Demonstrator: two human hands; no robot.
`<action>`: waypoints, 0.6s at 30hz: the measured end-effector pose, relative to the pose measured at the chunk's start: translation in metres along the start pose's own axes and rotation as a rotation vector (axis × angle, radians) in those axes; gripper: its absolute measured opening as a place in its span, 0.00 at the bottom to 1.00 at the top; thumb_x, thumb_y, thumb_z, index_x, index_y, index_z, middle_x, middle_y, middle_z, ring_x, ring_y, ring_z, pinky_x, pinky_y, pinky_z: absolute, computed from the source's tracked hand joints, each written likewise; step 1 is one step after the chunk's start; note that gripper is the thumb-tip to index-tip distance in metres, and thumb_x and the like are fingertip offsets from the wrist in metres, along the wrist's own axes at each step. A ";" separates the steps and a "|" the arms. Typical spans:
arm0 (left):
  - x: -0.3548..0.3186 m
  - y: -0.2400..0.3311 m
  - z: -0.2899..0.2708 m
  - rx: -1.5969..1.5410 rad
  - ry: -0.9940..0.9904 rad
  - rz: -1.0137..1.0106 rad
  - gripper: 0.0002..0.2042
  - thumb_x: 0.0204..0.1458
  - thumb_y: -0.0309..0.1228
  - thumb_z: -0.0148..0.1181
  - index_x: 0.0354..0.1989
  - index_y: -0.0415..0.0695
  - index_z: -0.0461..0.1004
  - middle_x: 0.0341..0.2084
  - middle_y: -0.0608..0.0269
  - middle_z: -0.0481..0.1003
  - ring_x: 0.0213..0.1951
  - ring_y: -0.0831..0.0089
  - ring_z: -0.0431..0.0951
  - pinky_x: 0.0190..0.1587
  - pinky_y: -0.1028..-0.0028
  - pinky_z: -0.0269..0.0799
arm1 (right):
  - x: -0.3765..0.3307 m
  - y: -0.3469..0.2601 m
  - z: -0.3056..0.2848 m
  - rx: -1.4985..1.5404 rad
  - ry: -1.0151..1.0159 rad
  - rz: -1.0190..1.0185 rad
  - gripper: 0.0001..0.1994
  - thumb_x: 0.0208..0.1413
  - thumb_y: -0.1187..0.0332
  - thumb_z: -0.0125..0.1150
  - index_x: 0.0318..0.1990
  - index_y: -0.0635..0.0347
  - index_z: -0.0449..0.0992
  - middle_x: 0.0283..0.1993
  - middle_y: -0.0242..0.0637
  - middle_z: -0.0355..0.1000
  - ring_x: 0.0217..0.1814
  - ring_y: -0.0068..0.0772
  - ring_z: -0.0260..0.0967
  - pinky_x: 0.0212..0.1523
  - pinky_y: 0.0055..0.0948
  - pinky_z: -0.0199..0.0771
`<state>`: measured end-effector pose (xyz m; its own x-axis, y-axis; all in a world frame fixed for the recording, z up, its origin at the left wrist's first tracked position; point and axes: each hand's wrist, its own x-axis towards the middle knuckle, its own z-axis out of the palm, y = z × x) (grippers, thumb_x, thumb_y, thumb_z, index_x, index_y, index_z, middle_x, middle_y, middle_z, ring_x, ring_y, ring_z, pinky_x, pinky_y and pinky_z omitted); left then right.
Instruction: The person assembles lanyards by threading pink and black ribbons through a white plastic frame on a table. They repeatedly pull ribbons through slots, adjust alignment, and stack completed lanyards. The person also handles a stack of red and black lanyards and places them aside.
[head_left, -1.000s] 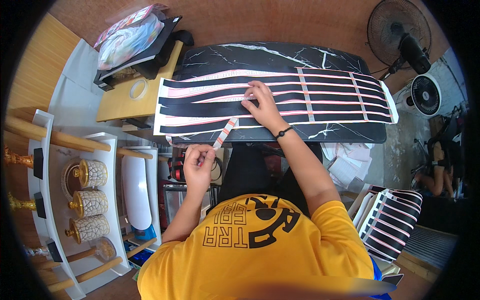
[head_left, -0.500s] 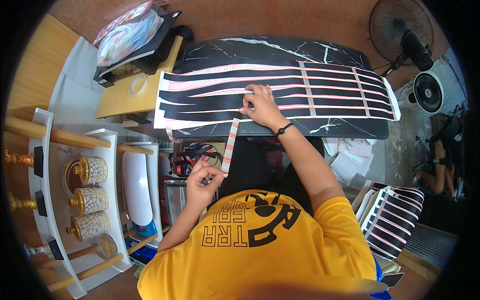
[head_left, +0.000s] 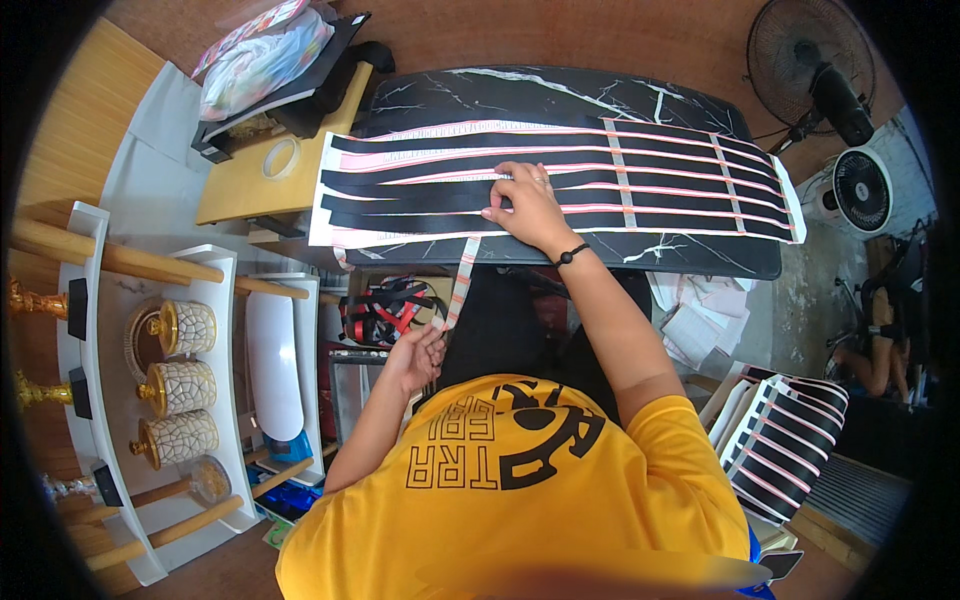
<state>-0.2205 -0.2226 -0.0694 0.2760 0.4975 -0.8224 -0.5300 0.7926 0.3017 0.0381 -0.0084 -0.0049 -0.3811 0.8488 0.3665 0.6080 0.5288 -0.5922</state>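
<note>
A long white sheet (head_left: 318, 232) lies across the black marbled table, carrying several lengthwise black strips (head_left: 400, 206) with pink-and-white lines between them. My right hand (head_left: 530, 208) rests over its middle, thumb and fingertips closed on a black strip near the front edge. From the sheet's near side a narrow pink-and-white striped tape (head_left: 465, 268) hangs down in front of the table. Its lower end is at the fingertips of my left hand (head_left: 418, 356), which is curled, palm up, and closed on it.
The black table (head_left: 700, 262) stands before me. A wooden side table (head_left: 230, 200) at left bears a tape roll (head_left: 280, 158). Nearer left is a white shelf (head_left: 225, 380) with gold-lidded jars (head_left: 186, 328). Two fans (head_left: 858, 190) stand right, above a stack of striped black sheets (head_left: 790, 440).
My left hand has turned palm up and its fingers have curled in. The hanging tape's lower end now bends at the fingertips. My right hand stays over the same part of the sheet.
</note>
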 end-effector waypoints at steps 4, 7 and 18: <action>0.043 0.016 -0.008 -0.090 0.078 -0.147 0.27 0.63 0.58 0.37 0.39 0.53 0.80 0.29 0.68 0.77 0.27 0.75 0.72 0.35 0.68 0.61 | 0.000 0.000 0.000 0.012 0.000 -0.007 0.12 0.42 0.60 0.73 0.27 0.54 0.76 0.57 0.37 0.68 0.66 0.47 0.58 0.72 0.59 0.44; 0.051 0.047 -0.023 -0.069 0.403 0.056 0.27 0.63 0.60 0.37 0.43 0.51 0.76 0.29 0.69 0.76 0.27 0.76 0.71 0.33 0.67 0.60 | 0.000 -0.001 0.000 0.017 0.005 -0.001 0.12 0.42 0.60 0.73 0.27 0.54 0.76 0.57 0.37 0.68 0.66 0.47 0.58 0.72 0.59 0.45; -0.025 0.167 -0.029 0.437 0.736 1.350 0.28 0.54 0.27 0.65 0.60 0.38 0.58 0.47 0.51 0.73 0.43 0.67 0.76 0.39 0.69 0.73 | -0.004 -0.019 0.008 0.054 -0.065 -0.020 0.13 0.39 0.60 0.75 0.28 0.52 0.76 0.58 0.42 0.66 0.67 0.51 0.56 0.71 0.62 0.43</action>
<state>-0.3389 -0.1123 -0.0123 -0.6813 0.7175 0.1453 0.2412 0.0326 0.9699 0.0222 -0.0219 -0.0004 -0.4386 0.8349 0.3325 0.5619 0.5436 -0.6236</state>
